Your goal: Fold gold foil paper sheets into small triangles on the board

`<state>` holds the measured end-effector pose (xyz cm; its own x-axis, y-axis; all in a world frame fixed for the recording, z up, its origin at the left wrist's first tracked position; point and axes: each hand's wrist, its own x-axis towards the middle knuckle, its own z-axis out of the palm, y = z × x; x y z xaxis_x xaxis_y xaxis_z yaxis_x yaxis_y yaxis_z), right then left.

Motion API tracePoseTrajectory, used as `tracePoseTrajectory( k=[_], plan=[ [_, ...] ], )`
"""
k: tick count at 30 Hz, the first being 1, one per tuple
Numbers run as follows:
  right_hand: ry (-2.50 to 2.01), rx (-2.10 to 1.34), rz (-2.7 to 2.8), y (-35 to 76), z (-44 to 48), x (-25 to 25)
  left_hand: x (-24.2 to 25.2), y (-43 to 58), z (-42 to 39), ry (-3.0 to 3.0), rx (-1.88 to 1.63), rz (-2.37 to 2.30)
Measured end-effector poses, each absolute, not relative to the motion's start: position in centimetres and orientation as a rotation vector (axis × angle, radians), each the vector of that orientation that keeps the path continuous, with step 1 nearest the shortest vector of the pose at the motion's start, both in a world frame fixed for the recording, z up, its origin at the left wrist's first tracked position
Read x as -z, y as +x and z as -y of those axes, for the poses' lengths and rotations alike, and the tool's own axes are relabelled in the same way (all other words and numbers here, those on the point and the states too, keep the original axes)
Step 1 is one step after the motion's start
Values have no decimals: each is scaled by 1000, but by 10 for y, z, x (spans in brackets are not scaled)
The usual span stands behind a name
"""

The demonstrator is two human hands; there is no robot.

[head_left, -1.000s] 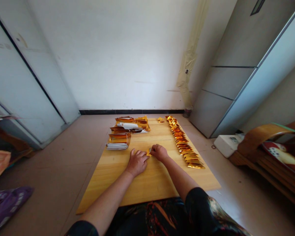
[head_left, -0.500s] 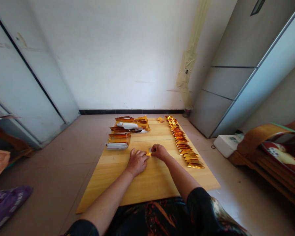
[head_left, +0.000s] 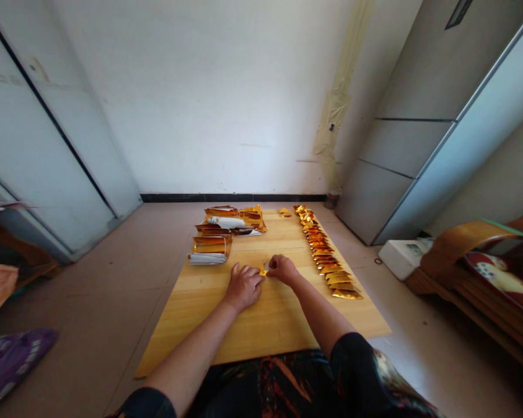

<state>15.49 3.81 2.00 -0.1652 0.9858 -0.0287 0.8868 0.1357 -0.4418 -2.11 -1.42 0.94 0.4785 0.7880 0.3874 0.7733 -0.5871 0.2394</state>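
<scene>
1. So I'm at my wooden table (head_left: 226,334), and the whole right edge is taken up by a row of folded gold pieces (head_left: 320,247), overlapping from the far right corner to partway down toward me.
2. Far left corner: a messy clump of gold and white bundles (head_left: 257,215) with a white roll (head_left: 225,222) lying among them. Closer along the left edge there's a banded gold stack (head_left: 211,245), white sheets (head_left: 207,259) on its near side.
3. A few gold scraps (head_left: 285,212) sit at the far edge, just left of the row's end.
4. On the floor past the right edge: a white box (head_left: 403,258) next to a wooden bench (head_left: 483,235). Purple bag (head_left: 21,360) well off the left edge.
5. The small gold piece (head_left: 263,272) is around the middle of the table, between my hands. My left hand (head_left: 244,287) lies palm down, fingertips touching it; can't tell if it's pinching or just pinning. My right hand (head_left: 283,270) is curled, fingertips pinching the other end.
6. My fingers block much of it. The visible bit runs roughly sideways, along the near edge, with a greyish part angled toward the far edge. Can't make out its full long axis.
</scene>
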Motion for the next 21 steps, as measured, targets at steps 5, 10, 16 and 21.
tracePoseTrajectory(
  k=[5, 10, 16, 21],
  plan=[
    [-1838, -475, 2167, 154, -37, -22, -11, -12, 11, 2629, -745, -1510],
    [-1754, -353, 2346, 154, -25, -23, -13, -4, 6, 2597, -737, -1624],
    [-1747, -208, 2478, 154, -6, -29, -14, -15, 3, 2634, -736, -1489],
    [-1691, -202, 2499, 153, 1, -33, -14, -20, 0, 2671, -728, -1434]
  ],
)
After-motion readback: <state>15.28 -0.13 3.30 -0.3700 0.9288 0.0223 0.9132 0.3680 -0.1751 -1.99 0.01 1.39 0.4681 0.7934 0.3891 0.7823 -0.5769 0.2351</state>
